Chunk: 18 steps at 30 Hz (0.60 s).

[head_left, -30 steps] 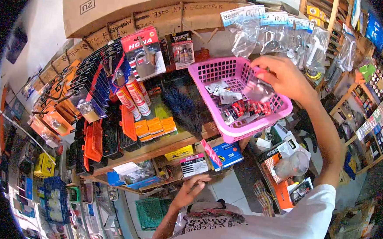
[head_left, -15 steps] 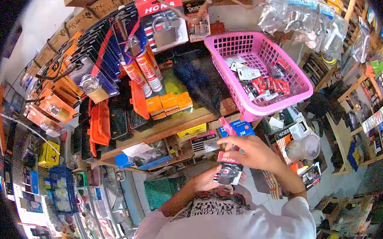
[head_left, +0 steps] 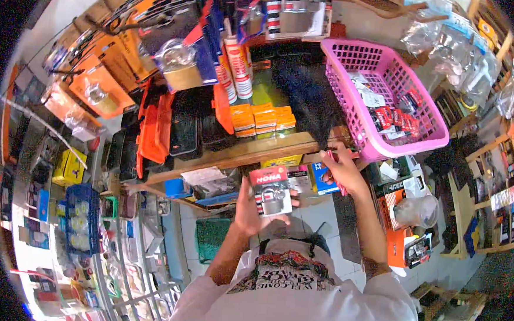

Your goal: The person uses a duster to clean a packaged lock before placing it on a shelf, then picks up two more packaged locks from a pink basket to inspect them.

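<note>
Nearest the camera, the left hand point(head_left: 248, 210) holds a carded padlock pack point(head_left: 271, 191) upright in front of the chest, its fingers closed around the pack's lower left edge and back; the red header of the card faces up and the silver padlock shows under the clear blister. Just to the right and a little farther out, the right hand point(head_left: 343, 171) reaches to the front edge of the wooden shelf point(head_left: 251, 151), its fingers pinched together on a thin pink strip point(head_left: 333, 162) that sticks out there; what the strip belongs to cannot be told. Below that edge sit a blue box point(head_left: 320, 179) and other small cartons. On the shelf itself lie a row of orange packets point(head_left: 263, 119), a dark brush point(head_left: 308, 99) and orange cases point(head_left: 153, 127). Beside them on the right, resting on the shelf end, stands a pink basket point(head_left: 341, 77) with red and white carded packs inside. Farthest back, a large carded padlock point(head_left: 295, 13) and sealant tubes point(head_left: 236, 65) hang against the wall.
</note>
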{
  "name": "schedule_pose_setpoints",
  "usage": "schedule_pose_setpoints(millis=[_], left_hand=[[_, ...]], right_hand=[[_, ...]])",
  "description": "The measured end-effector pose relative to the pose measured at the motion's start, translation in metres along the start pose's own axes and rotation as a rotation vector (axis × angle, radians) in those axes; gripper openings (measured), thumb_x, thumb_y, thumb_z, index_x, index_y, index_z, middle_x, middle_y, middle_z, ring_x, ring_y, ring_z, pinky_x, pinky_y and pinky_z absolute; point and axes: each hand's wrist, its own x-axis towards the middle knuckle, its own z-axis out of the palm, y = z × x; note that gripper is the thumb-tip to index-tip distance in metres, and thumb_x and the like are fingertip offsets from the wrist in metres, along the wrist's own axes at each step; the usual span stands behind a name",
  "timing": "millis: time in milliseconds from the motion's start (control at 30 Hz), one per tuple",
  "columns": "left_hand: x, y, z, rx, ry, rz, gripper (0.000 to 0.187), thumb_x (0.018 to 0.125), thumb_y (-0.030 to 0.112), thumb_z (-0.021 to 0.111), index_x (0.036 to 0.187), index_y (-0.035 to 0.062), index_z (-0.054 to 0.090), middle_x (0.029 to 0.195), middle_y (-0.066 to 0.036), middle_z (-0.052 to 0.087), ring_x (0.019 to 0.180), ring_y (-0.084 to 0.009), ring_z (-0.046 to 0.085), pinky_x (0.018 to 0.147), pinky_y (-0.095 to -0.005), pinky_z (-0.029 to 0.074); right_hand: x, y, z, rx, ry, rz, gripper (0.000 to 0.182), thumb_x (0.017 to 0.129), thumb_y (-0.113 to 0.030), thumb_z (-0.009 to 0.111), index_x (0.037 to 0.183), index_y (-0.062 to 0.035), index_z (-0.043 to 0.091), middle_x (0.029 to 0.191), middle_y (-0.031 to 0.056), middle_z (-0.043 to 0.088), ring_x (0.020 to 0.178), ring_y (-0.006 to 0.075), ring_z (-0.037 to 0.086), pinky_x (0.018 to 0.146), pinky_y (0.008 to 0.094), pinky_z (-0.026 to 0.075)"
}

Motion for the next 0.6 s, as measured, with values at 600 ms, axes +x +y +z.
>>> schedule_pose_setpoints(millis=[600], left_hand=[[0.033, 0.035, 0.01, -0.002, 0.016, 0.307, 0.073, 0.089, 0.069, 0.045, 0.14, 0.0164, 0.044, 0.131, -0.02, 0.056, 0.115, -0.037, 0.058, 0.102, -0.0576, 0.043]], right_hand=[[-0.143, 0.127, -0.013, 0.008, -0.262, -0.157, 0.04, 0.094, -0.013, 0.066, 0.13, -0.0022, 0.055, 0.088, 0.0051, 0.063, 0.058, 0.0066, 0.046, 0.05, 0.0227, 0.039]])
